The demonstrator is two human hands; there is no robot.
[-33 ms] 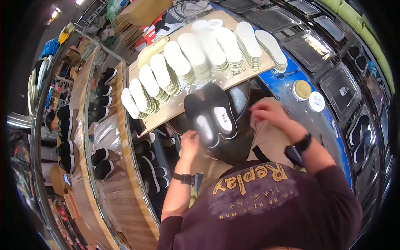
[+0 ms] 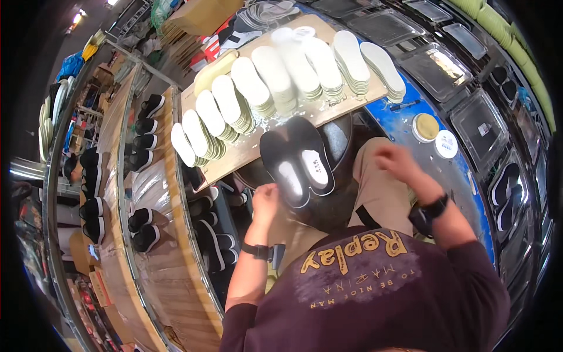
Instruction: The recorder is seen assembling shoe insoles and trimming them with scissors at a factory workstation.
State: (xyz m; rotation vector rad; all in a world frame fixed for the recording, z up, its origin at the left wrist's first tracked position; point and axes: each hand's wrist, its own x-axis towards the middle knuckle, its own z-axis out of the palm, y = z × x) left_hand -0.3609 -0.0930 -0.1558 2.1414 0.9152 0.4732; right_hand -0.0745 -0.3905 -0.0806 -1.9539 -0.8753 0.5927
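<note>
Two shoes (image 2: 299,145) are best kept aligned; left hand (image 2: 265,199), seven o'clock, bunched narrow; right hand (image 2: 400,164), three, blurred beyond telling.

A dark plum T-shirt (image 2: 375,320) with yellow lettering (image 2: 341,258), beige trousers (image 2: 380,204) and black wrist straps (image 2: 255,251) are worn.

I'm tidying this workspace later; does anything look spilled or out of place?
White crumbs lie scattered on the tan board between the insole stacks and the black shoes, looking spilled beside that orderly row.

Cardboard box (image 2: 205,17) at back, blue plastic (image 2: 70,67) far left
</note>
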